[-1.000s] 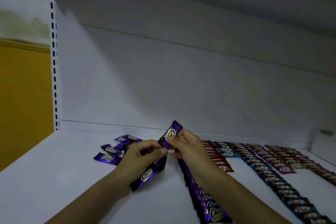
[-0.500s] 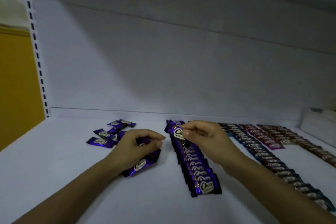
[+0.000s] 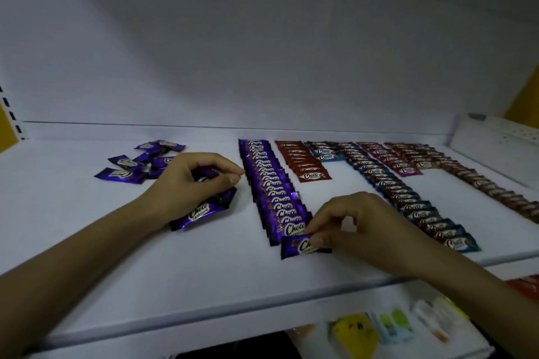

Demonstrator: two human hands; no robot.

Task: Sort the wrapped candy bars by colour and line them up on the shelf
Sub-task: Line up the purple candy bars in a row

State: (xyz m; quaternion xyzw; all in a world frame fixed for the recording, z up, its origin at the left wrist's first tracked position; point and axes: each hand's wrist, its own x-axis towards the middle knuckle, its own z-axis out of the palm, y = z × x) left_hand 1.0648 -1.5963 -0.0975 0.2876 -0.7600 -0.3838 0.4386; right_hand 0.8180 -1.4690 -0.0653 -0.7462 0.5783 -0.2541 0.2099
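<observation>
On the white shelf (image 3: pixel 116 265) a row of purple candy bars (image 3: pixel 268 183) runs from the back wall toward me. My right hand (image 3: pixel 358 227) pinches one purple bar (image 3: pixel 300 246) flat on the shelf at the near end of that row. My left hand (image 3: pixel 189 183) rests left of the row, closed on a bundle of purple bars (image 3: pixel 204 210). A loose heap of purple bars (image 3: pixel 140 163) lies behind it. Rows of red bars (image 3: pixel 303 163), blue bars (image 3: pixel 408 198), magenta bars (image 3: pixel 390 160) and dark red bars (image 3: pixel 481 181) lie to the right.
A white box (image 3: pixel 495 146) stands at the shelf's far right. The shelf's front edge (image 3: pixel 262 303) runs below my arms. Beneath it, a lower shelf holds yellow, green and white packets (image 3: pixel 388 326). A slotted upright (image 3: pixel 8 114) is at the far left.
My right hand has carried a purple bar from the back of the purple row to its near end and lowered it onto the shelf. My view has tilted down and right.
</observation>
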